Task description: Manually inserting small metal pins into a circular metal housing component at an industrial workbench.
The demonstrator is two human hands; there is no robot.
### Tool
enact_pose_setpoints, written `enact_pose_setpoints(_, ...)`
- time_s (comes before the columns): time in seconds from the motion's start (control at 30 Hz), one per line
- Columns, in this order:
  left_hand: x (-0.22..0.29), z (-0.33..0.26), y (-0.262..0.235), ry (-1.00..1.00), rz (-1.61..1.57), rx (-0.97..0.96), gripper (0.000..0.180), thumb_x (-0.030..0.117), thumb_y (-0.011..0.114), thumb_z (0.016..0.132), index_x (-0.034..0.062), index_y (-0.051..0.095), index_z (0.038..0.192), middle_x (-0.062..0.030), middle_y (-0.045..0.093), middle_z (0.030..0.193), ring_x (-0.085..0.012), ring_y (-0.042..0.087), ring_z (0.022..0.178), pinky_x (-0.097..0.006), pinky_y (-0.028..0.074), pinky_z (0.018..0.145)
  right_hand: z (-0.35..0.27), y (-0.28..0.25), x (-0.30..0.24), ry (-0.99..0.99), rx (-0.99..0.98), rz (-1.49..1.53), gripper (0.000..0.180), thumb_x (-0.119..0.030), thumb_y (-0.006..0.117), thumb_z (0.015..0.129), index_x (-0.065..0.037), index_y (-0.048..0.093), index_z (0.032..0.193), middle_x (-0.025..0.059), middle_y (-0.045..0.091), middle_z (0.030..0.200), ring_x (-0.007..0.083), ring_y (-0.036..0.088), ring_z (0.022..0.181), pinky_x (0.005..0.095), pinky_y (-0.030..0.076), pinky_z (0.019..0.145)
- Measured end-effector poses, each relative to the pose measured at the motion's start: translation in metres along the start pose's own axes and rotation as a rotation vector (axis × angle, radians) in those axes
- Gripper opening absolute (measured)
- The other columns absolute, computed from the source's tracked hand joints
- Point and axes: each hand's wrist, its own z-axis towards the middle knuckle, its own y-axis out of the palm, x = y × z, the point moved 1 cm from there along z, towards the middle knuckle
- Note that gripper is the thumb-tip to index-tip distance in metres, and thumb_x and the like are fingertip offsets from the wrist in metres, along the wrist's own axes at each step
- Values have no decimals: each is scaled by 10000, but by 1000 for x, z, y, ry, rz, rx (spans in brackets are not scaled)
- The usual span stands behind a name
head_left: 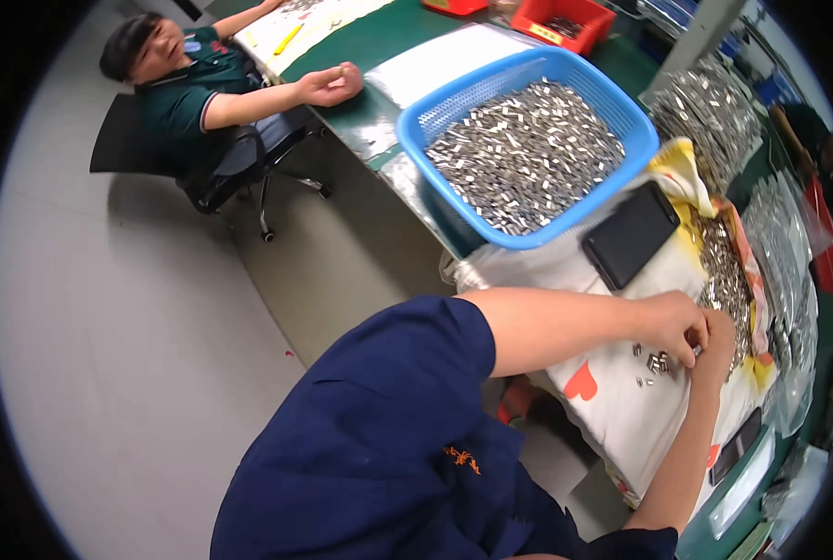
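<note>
My left hand and my right hand meet over the cloth-covered table edge. The left fingers are pinched, with a small shiny metal piece showing at their tips. Curled fingers on the right hand close in beside it; what they grip is hidden. Just below the hands, a few loose metal pieces lie on the white cloth with red hearts. A long heap of similar silver pieces runs along the cloth's folded edge, right beside my hands.
A blue plastic basket full of small metal pieces stands beyond my left forearm, with a black phone near it. Bags of parts line the right. Across the green table, a seated person reaches out an arm. Red bins sit farther back.
</note>
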Motion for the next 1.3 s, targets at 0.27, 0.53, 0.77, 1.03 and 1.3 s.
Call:
enact_pose_setpoints(0.27, -10, 10, -1, -31, -106, 194, 262, 147, 722, 590, 43, 652, 820, -77, 640, 740, -158, 609, 668, -257, 477, 634, 4, -9, -12, -55, -86, -173, 136, -84, 532, 691, -8, 554, 801, 131, 539, 773, 295, 509, 760, 358, 398, 684)
enact_pose_setpoints(0.53, -9, 13, -5, -108, -159, 214, 249, 153, 724, 591, 48, 653, 806, -59, 636, 720, -135, 601, 652, -247, 477, 614, -7, 0, -11, 11, 81, -257, 203, -56, 605, 700, -10, 531, 884, 120, 532, 779, 262, 517, 746, 341, 409, 677)
enact_pose_setpoints(0.77, -12, 13, -5, -88, -221, 227, 341, 132, 752, 589, 9, 621, 878, -58, 624, 752, -111, 583, 668, -240, 473, 600, -27, 0, 21, 352, 272, 582, 99, -18, 560, 801, 5, 531, 893, 26, 536, 845, 84, 495, 772, 201, 397, 714)
enact_pose_setpoints(1.03, -10, 11, -7, -138, -275, 182, 323, 123, 753, 598, 1, 616, 864, -69, 622, 758, -112, 582, 681, -241, 472, 607, -35, 2, 20, 288, 172, 769, 105, 17, 539, 811, 1, 540, 915, 31, 545, 892, 84, 498, 803, 203, 397, 747)
enact_pose_setpoints(1.3, -8, 11, -5, -117, -190, 152, 320, 170, 743, 610, 11, 634, 866, -72, 637, 782, -127, 598, 693, -240, 475, 628, -38, 4, 32, 318, 160, 742, 114, 13, 552, 807, -3, 541, 919, 30, 542, 894, 88, 497, 812, 201, 394, 747)
